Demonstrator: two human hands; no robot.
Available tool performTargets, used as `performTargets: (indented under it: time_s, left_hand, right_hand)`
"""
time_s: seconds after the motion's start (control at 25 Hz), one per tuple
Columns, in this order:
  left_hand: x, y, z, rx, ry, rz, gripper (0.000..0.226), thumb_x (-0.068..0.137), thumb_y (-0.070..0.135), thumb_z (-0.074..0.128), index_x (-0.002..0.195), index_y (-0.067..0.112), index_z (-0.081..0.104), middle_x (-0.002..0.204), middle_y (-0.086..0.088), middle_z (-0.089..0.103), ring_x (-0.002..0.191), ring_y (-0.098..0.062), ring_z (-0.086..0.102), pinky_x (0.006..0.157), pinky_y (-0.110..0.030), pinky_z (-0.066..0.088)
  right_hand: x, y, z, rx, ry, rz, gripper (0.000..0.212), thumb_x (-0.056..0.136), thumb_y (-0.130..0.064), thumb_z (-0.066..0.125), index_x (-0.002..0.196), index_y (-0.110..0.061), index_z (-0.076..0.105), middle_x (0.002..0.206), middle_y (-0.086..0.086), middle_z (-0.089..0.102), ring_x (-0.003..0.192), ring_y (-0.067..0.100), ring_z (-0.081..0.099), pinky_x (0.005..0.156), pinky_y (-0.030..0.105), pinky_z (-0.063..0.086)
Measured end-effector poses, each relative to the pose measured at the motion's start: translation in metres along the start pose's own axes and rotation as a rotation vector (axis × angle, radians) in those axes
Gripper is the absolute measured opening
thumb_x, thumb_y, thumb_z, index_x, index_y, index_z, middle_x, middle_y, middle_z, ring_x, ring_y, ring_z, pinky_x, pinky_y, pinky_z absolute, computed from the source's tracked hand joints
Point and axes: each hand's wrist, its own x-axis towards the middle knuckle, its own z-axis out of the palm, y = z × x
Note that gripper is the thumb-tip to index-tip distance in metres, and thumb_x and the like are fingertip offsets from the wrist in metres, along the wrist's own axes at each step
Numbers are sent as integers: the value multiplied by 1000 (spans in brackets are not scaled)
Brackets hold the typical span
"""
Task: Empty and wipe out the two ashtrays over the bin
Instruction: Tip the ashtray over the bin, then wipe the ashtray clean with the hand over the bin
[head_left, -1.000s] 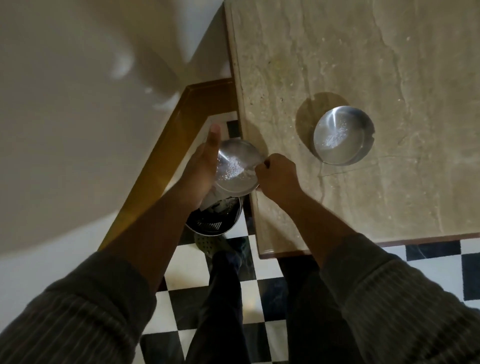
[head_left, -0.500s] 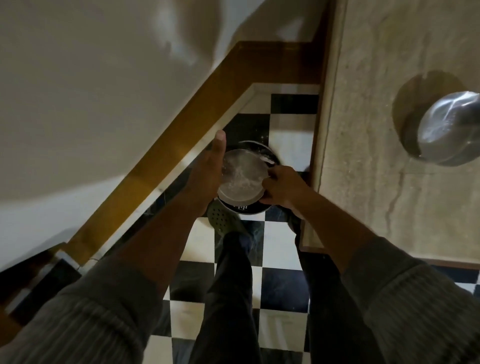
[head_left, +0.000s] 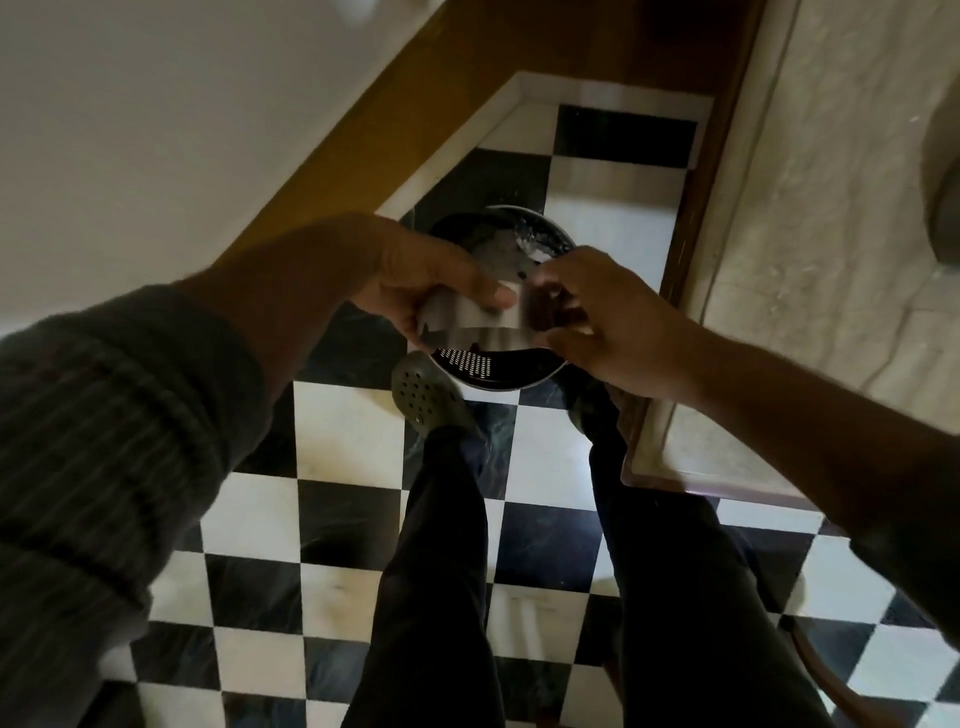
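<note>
1. Hands have moved off the table edge and now sit right over the round black bin with the little holes (head_left: 485, 366), which stands on the black and white checked floor (head_left: 348, 431)
2. The shiny round metal ashtray (head_left: 467, 319) showed its open top and pale ash a moment ago. Now it is tipped over, its side is blurry, and its open part seems to face down into the bin
3. The left hand (head_left: 415, 270) is curled tight on the ashtray, with its thumb pressed on the metal side
4. The right hand (head_left: 608, 317) holds the other side. Its fingers (head_left: 563, 314) are bent on the rim, but it is too blurry to tell if it also holds a cloth or paper
5. Some pale grey stuff lies inside the bin near its far rim. I think that is ash, but I cannot be sure
6. The pale stone table top (head_left: 831, 260) is beside the bin. Only a blurry bit of the second metal ashtray (head_left: 946, 182) shows at the far right edge, so it has not been done yet
7. I think the first ashtray is being emptied now. Wiping it comes next, and then the second one
</note>
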Motion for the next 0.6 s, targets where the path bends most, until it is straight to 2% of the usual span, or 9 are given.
performTargets:
  time_s: [0.08,0.12,0.24,0.32,0.4,0.48,0.52,0.6]
  left_hand:
    - [12,4,0,91,-43,-21,74,58,29,85,127,22,61,120,-9,64,106,-29,61,90,-45,54]
    - [18,4,0,103,-37,-18,77,53,32,85,126,23,62,121,-9,64,108,-28,61,90,-44,55]
    - [29,0,1,83,62,62,66,52,33,84,111,32,55,123,-6,61,112,-29,60,92,-43,54]
    - [35,-8,0,163,179,143,96,43,44,90,128,30,48,131,-6,58,117,-30,58,98,-49,53]
    - [39,-18,4,279,317,237,129,34,60,89,146,26,35,140,-4,53,123,-28,55,101,-51,52]
    - [42,-31,11,444,497,376,145,33,77,84,154,19,27,148,-5,48,131,-28,50,107,-48,48]
    - [42,-38,16,530,588,439,147,37,79,82,155,14,23,151,-8,44,134,-30,47,110,-46,44]
    - [45,-50,29,669,749,545,144,47,70,85,156,5,18,154,-17,39,138,-35,42,112,-47,40]
  right_hand:
    - [3,9,0,-42,-19,-60,44,88,-9,69,128,-9,51,124,12,49,112,26,57,92,45,57]
    - [4,13,-1,-67,-23,-79,45,88,-9,69,128,-8,50,126,13,48,112,26,58,91,45,58]
    - [9,19,-2,-148,6,-139,48,86,-10,72,129,-5,51,129,16,48,108,30,60,87,48,58]
    - [10,21,-1,-209,9,-167,55,83,-14,76,131,-6,51,130,17,48,110,32,59,87,50,57]
    - [9,22,2,-216,6,-144,76,80,-27,79,143,-8,41,139,17,44,123,31,52,97,49,53]
    - [3,21,5,-163,37,-81,99,77,-45,78,153,-10,26,151,17,37,138,30,40,113,46,41]
    - [-1,20,6,-149,73,-57,107,75,-54,75,155,-10,20,156,16,32,144,28,31,119,39,32]
    - [-9,12,3,-181,199,-77,115,73,-68,67,155,-5,14,163,17,21,152,27,15,124,26,12]
